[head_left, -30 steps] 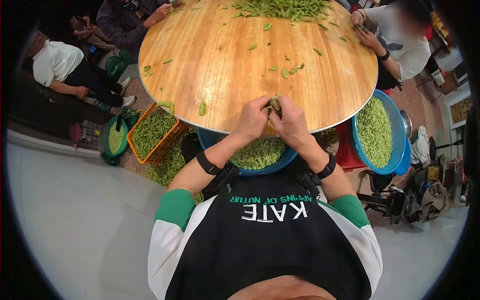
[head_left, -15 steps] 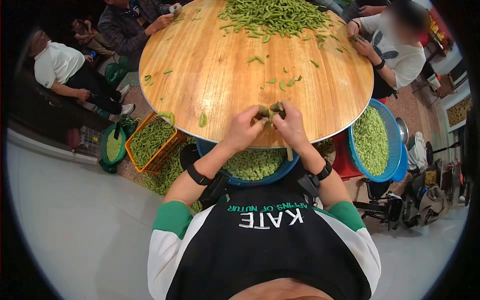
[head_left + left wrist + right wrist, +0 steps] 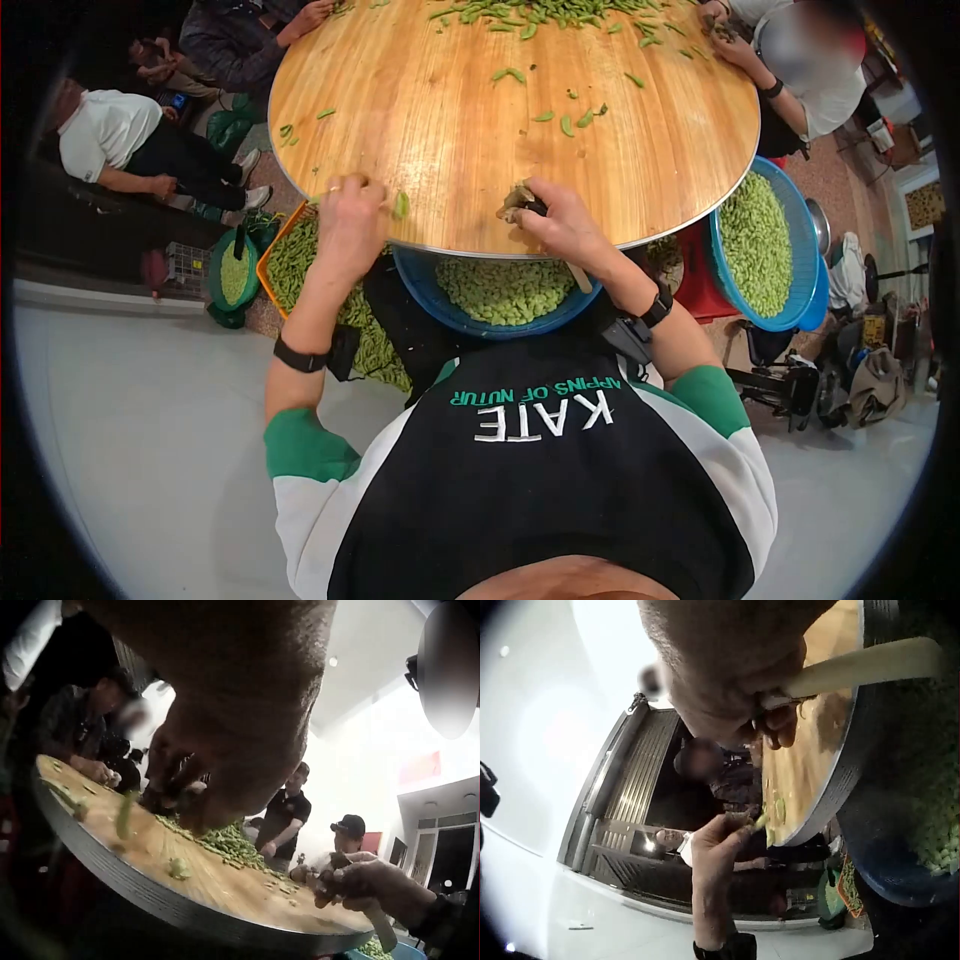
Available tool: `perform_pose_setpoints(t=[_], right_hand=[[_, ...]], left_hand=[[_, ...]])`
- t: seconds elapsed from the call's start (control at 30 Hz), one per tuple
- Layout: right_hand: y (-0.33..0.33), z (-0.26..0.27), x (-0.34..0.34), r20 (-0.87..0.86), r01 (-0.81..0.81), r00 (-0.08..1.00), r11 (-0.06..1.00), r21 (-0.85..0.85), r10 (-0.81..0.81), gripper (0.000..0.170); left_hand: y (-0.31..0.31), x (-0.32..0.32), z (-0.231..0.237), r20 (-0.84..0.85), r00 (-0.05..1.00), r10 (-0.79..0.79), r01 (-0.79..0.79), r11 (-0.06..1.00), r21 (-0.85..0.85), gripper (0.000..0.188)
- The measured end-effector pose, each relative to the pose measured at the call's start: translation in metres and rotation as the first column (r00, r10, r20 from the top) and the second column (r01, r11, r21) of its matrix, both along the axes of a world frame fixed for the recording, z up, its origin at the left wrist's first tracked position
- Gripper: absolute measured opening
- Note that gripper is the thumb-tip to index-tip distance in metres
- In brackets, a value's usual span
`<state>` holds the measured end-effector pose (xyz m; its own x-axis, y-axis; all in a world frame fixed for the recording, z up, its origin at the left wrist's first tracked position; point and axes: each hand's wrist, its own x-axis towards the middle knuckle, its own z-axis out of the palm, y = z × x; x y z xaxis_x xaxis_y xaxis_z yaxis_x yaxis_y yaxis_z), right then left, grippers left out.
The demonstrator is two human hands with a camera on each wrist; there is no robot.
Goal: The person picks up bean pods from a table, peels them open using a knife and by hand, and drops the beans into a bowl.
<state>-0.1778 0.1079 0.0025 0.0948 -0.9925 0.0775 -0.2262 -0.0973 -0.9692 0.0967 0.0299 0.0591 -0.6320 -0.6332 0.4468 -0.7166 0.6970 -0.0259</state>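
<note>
My left hand [image 3: 352,225] is over the table's left front edge, fingers bent; in the right wrist view its fingertips pinch a small green pod [image 3: 761,823]. Another pod [image 3: 401,206] lies just right of those fingers. Near the front edge, my right hand [image 3: 568,228] has its fingers curled around a tool with a long pale handle [image 3: 870,669], which sticks out below the palm. Something dark covers its fingertips; what exactly cannot be told. Below, a blue basin [image 3: 425,298] holds pale green beans [image 3: 505,290].
The round wooden table [image 3: 450,130] bears scattered pods and a heap of pods [image 3: 560,12] at the far side. An orange crate [image 3: 265,270] is at left, a blue basket [image 3: 725,262] of beans at right. People sit at the far left and right edges; another is further left.
The hands, together over the front edge before, are apart. My left hand has moved left to beside the lone pod and pinches a pod; my right hand stays near the front edge with the tool.
</note>
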Motion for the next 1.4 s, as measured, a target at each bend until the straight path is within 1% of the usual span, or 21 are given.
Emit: perform_pose_setpoints(t=[0.03, 0.07, 0.1, 0.2, 0.23, 0.27, 0.33, 0.4, 0.47, 0.53, 0.63, 0.67, 0.7, 0.73, 0.8, 0.83, 0.87, 0.93, 1.3, 1.37, 1.4], right_hand=[[-0.001, 0.001, 0.000, 0.001, 0.001, 1.000, 1.000, -0.002, -0.001, 0.013], [-0.001, 0.004, 0.001, 0.086, 0.032, 0.996, 0.999, 0.027, -0.035, 0.012], [-0.001, 0.006, 0.000, 0.167, 0.062, 0.983, 0.996, 0.057, -0.071, 0.012], [-0.003, -0.005, -0.024, 0.216, 0.192, 0.956, 0.980, 0.046, -0.198, 0.012], [0.007, 0.019, -0.031, 0.140, 0.192, 0.966, 0.967, 0.166, -0.216, 0.014], [0.011, 0.022, -0.038, 0.137, 0.198, 0.965, 0.965, 0.171, -0.222, 0.014], [0.019, 0.022, -0.050, 0.313, 0.237, 0.883, 0.907, 0.348, -0.351, 0.018], [0.025, 0.015, -0.062, 0.359, 0.272, 0.849, 0.902, 0.335, -0.389, 0.023], [0.028, 0.006, -0.072, 0.530, 0.251, 0.747, 0.908, 0.335, -0.402, 0.029], [0.026, 0.002, -0.078, 0.533, 0.258, 0.738, 0.903, 0.344, -0.414, 0.032], [0.019, 0.000, -0.079, 0.605, 0.312, 0.654, 0.890, 0.333, -0.455, 0.030], [0.017, -0.001, -0.077, 0.606, 0.309, 0.650, 0.889, 0.339, -0.457, 0.030], [0.016, 0.000, -0.073, 0.635, 0.291, 0.637, 0.899, 0.327, -0.437, 0.027], [0.014, 0.001, -0.070, 0.665, 0.273, 0.622, 0.910, 0.311, -0.414, 0.024], [0.015, 0.003, -0.063, 0.693, 0.199, 0.628, 0.934, 0.296, -0.354, 0.020], [0.016, 0.001, -0.059, 0.713, 0.152, 0.630, 0.950, 0.274, -0.307, 0.021], [0.016, 0.001, -0.055, 0.732, 0.105, 0.632, 0.964, 0.246, -0.256, 0.022], [0.018, 0.001, -0.049, 0.741, 0.063, 0.634, 0.970, 0.237, -0.222, 0.022], [0.033, 0.013, -0.030, 0.768, -0.050, 0.632, 0.983, 0.175, -0.104, 0.023], [0.032, 0.014, -0.028, 0.690, -0.010, 0.717, 0.988, 0.155, -0.101, 0.024], [0.033, 0.015, -0.027, 0.688, -0.009, 0.719, 0.988, 0.153, -0.100, 0.024]], left_hand=[[-0.008, -0.009, -0.002, 0.001, 1.000, -0.001, 0.001, 1.000, -0.002, 0.010], [-0.018, -0.025, -0.009, -0.120, 0.986, -0.117, 0.139, 0.971, 0.192, 0.014], [-0.028, -0.045, -0.015, -0.260, 0.944, -0.204, 0.291, 0.887, 0.359, 0.019], [-0.060, -0.126, -0.022, -0.310, 0.884, -0.349, 0.452, 0.807, 0.380, 0.016], [-0.067, -0.155, -0.023, -0.341, 0.866, -0.366, 0.484, 0.788, 0.380, 0.017], [-0.074, -0.182, -0.024, -0.331, 0.881, -0.339, 0.460, 0.781, 0.424, 0.018], [-0.081, -0.228, -0.032, -0.326, 0.892, -0.313, 0.441, 0.762, 0.475, 0.019], [-0.087, -0.258, -0.047, -0.210, 0.953, -0.220, 0.295, 0.838, 0.459, 0.020], [-0.093, -0.269, -0.062, -0.239, 0.947, -0.214, 0.301, 0.846, 0.439, 0.020], [-0.089, -0.270, -0.064, -0.260, 0.943, -0.205, 0.302, 0.856, 0.420, 0.021], [-0.078, -0.250, -0.059, -0.360, 0.892, -0.272, 0.403, 0.839, 0.365, 0.017], [-0.072, -0.241, -0.056, -0.507, 0.845, -0.169, 0.485, 0.639, 0.597, 0.016], [-0.064, -0.232, -0.052, -0.606, 0.796, -0.014, 0.567, 0.371, 0.736, 0.015], [-0.056, -0.223, -0.048, -0.602, 0.799, -0.011, 0.562, 0.372, 0.739, 0.015], [-0.035, -0.204, -0.040, -0.675, 0.719, 0.165, 0.664, 0.125, 0.738, 0.012], [-0.026, -0.198, -0.034, -0.681, 0.698, 0.221, 0.683, 0.077, 0.726, 0.006], [-0.022, -0.192, -0.035, -0.680, 0.696, 0.229, 0.682, 0.082, 0.726, 0.006], [-0.018, -0.182, -0.037, -0.697, 0.618, 0.363, 0.744, 0.016, 0.668, 0.005], [-0.009, -0.153, -0.036, -0.731, 0.581, 0.359, 0.771, 0.047, 0.636, 0.009], [-0.006, -0.150, -0.036, -0.753, 0.562, 0.343, 0.786, 0.062, 0.615, 0.009], [-0.004, -0.149, -0.035, -0.768, 0.543, 0.339, 0.802, 0.062, 0.594, 0.008]])
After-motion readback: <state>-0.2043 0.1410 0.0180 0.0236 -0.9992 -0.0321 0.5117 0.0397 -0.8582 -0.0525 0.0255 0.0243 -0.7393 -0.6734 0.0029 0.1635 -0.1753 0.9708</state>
